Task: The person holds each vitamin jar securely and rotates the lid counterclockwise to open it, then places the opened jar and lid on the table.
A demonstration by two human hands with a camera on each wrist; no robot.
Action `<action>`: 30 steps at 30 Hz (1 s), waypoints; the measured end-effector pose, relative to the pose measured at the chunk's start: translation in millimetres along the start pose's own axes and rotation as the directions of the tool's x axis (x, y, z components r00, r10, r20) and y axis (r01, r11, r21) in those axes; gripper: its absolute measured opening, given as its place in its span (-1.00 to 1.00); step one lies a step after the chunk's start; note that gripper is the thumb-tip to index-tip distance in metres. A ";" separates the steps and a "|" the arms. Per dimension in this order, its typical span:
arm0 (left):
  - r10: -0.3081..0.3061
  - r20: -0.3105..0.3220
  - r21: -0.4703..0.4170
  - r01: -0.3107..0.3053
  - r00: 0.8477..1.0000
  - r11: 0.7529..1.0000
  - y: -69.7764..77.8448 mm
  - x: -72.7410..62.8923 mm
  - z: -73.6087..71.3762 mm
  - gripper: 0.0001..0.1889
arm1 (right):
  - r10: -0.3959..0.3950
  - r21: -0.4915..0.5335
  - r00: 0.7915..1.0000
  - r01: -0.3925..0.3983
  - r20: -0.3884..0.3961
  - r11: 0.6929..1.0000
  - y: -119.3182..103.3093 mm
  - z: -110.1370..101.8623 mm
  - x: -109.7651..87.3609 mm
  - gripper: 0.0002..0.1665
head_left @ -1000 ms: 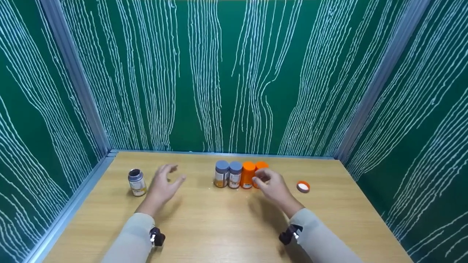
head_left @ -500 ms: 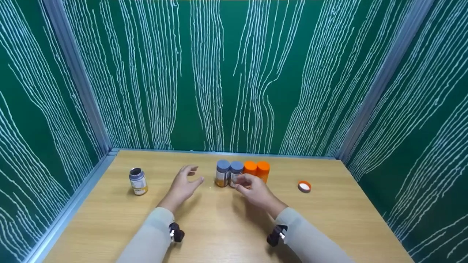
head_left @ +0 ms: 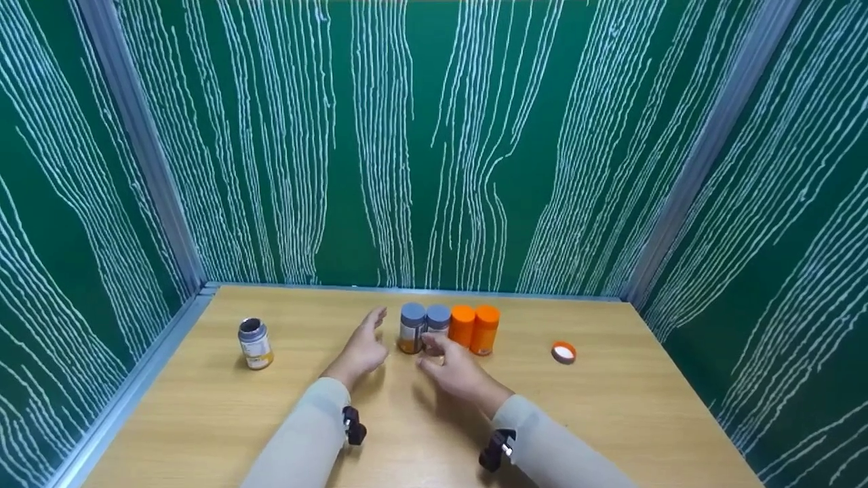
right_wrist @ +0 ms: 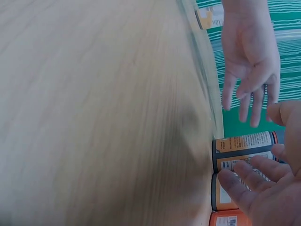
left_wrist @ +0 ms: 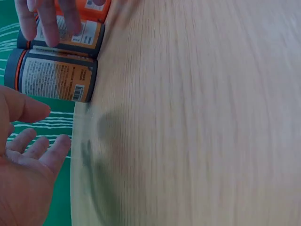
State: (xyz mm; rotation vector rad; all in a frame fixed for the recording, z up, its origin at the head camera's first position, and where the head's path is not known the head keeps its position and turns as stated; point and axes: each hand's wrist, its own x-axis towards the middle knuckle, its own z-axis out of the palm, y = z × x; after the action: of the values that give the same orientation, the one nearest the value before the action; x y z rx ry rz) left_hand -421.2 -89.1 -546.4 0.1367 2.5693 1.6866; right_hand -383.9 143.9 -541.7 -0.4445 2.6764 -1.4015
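Four jars is avoided here by grouping: two jars with grey-blue lids [head_left: 412, 332] and two orange jars [head_left: 485, 331] stand upright in one row near the back of the table. Just left of that row, my left hand [head_left: 363, 351] has its fingers extended and thumb apart, holding nothing. My right hand [head_left: 460, 371] is in front of the second grey-blue-lidded jar [head_left: 439, 318], partly covering it. In the right wrist view its fingers [right_wrist: 251, 176] are spread and overlap the labelled jars. The left wrist view shows the leftmost jar [left_wrist: 59, 77] between both hands, its label facing me.
A lidless jar [head_left: 256, 347] with a dark mouth stands alone on the left of the wooden table [head_left: 610, 420]. A loose orange-rimmed lid [head_left: 563, 352] with a white inside lies on the right. Green walls [head_left: 434, 257] with white lines enclose the back and sides.
My left hand has moved right, away from the lidless jar toward the row. My right hand has moved left from the rightmost orange jar to the grey-blue-lidded ones.
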 end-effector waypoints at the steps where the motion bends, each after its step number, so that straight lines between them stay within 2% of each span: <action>1: 0.000 0.011 0.005 0.000 1.000 1.000 0.0 0.0 2.7 0.01 | 0.000 -0.006 1.000 0.000 0.001 1.000 0.8 1.2 -1.1 -0.28; 5: 0.034 0.037 0.007 -0.034 0.999 0.999 3.6 1.3 10.9 0.08 | 0.000 -0.012 1.000 0.000 -0.004 1.000 0.5 3.4 -1.6 -0.22; 11: 0.106 0.082 -0.069 -0.101 0.991 0.993 10.5 2.4 17.8 0.12 | -0.005 -0.003 1.000 0.005 0.003 1.000 -2.0 9.5 0.5 -0.11; 17: 0.086 0.056 -0.036 -0.084 0.995 0.996 14.7 2.2 17.6 0.06 | 0.001 0.014 1.000 -0.002 0.025 1.000 -4.0 14.3 -0.3 -0.01; 20: 0.091 0.039 -0.001 -0.091 0.995 0.996 11.5 2.0 15.9 0.03 | 0.000 0.023 1.000 0.000 0.025 1.000 -2.6 14.6 -0.3 0.00; 25: 0.106 0.055 0.059 -0.109 0.993 0.992 0.8 -1.5 13.1 -0.15 | -0.009 0.080 0.999 0.005 0.048 0.997 1.5 13.6 0.3 -0.03; 30: 0.127 0.056 0.029 -0.129 0.990 0.991 -6.4 -5.2 12.8 -0.11 | 0.016 0.143 0.998 -0.025 0.064 0.989 2.4 12.1 -0.5 -0.16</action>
State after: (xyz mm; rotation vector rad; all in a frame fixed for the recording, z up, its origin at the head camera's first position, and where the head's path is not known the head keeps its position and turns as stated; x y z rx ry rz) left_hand -415.0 -80.4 -557.3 0.3509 2.6007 1.6568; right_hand -381.4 135.8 -550.7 -0.4379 2.5027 -1.5350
